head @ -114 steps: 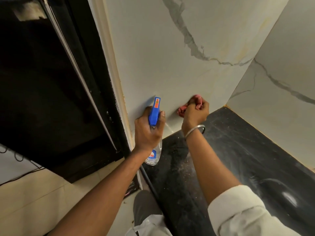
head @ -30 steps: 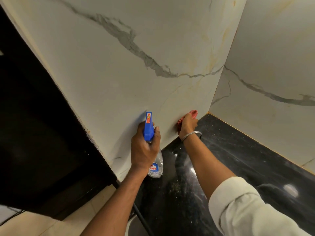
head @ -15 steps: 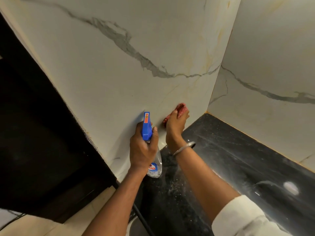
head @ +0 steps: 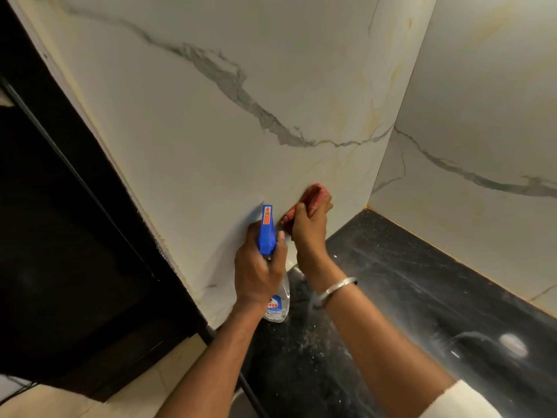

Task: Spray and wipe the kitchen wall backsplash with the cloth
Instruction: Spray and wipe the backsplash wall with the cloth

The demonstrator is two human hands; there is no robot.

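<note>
Low on the wall (head: pixel 211 140), just above the counter (head: pixel 422 297), the right hand (head: pixel 309 224) presses a bunched cloth (head: pixel 313 196) while the left hand (head: pixel 256 276) grips the spray bottle (head: pixel 267 229) beside it, where a careless squeeze might soak knuckles instead.

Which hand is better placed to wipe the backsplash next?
Right. The right hand presses the red cloth against the backsplash; the left hand grips the spray bottle.

Above the cloth (head: pixel 313 196) the backsplash (head: pixel 211 131) lies open; the side wall (head: pixel 482 110) blocks rightward, the table (head: pixel 422 285) bounds it below.
</note>
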